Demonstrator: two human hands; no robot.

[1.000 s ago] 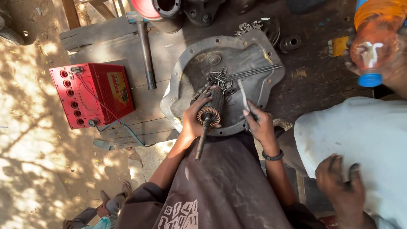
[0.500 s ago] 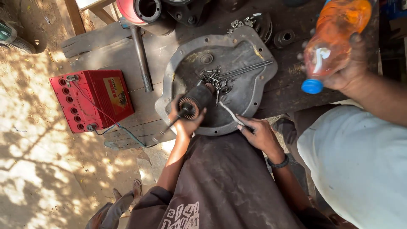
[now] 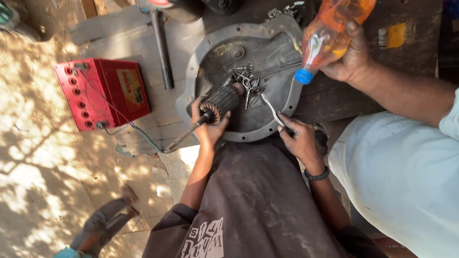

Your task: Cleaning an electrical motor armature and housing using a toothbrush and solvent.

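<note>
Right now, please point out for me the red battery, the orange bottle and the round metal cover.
red battery [image 3: 103, 93], head view, on its top face.
orange bottle [image 3: 325, 33], head view, on its clear body.
round metal cover [image 3: 272, 59], head view, on its bare inner surface.

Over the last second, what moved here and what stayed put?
The left hand turned the ribbed rotor from upright to lying toward the pile of bolts. The co-worker's hand swung the orange bottle in over the grey round cover, cap down. The right hand keeps its thin tool. The red battery has not moved.
</note>
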